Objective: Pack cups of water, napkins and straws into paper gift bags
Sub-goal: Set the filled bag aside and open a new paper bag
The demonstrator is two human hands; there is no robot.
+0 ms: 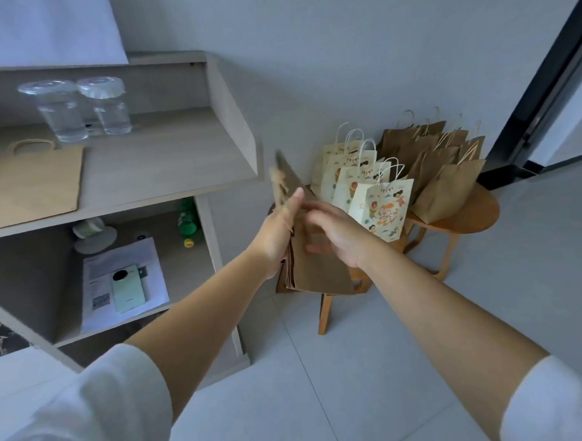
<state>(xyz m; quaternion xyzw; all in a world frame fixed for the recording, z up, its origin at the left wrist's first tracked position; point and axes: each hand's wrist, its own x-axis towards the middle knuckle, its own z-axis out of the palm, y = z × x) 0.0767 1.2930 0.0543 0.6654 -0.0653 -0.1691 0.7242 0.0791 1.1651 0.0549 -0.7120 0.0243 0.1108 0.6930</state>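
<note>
Before a low table [473, 217], the left grip [278, 234] clasps a stack of flat brown bags [318, 272]. The right grip [340, 235] touches it; blur hides whether it grasps.

Bare, the left forearm [201, 324] and right forearm [437, 317] stretch from the lower corners toward the frame's centre. There the left hand [278, 236] grips a stack of flat brown paper bags [318, 272]. The right hand [342, 236], blurred, touches it with loose fingers.
</note>
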